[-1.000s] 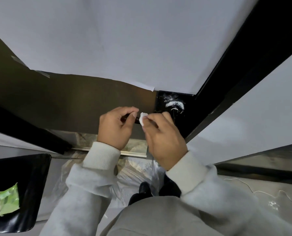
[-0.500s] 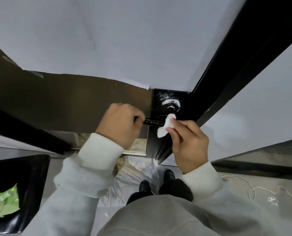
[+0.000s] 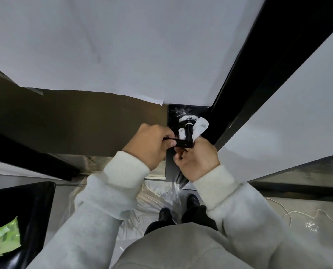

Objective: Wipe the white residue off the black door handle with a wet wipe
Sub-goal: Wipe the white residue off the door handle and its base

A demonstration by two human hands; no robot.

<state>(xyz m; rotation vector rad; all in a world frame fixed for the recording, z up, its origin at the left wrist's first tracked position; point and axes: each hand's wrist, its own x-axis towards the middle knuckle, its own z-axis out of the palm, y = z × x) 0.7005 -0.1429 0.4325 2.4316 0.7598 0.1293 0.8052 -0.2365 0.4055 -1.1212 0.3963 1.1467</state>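
Nearest: my grey sweatshirt sleeves [image 3: 96, 206], and below them black shoes [image 3: 164, 214] on clear plastic sheeting [image 3: 154, 193] over the floor. Low left, a black chair seat [image 3: 30, 210] with a green packet [image 3: 7, 234] lying on it; print on the packet is too blurred to read, no other writing in view. A white cord [image 3: 289, 213] lies on the floor at right. My left hand [image 3: 148, 145] grips the free end of the black door handle [image 3: 183, 143], fingers curled round the lever. My right hand [image 3: 197, 160] pinches the wet wipe [image 3: 200, 126], which wraps the handle neck, one end sticking up right of it, one showing left. Behind that, white residue [image 3: 187, 118] on the round rose and speckled on the black plate [image 3: 173, 117] above. Beyond: brown door [image 3: 74, 121] partly covered with white paper [image 3: 123, 45], black frame [image 3: 268, 61] at right.
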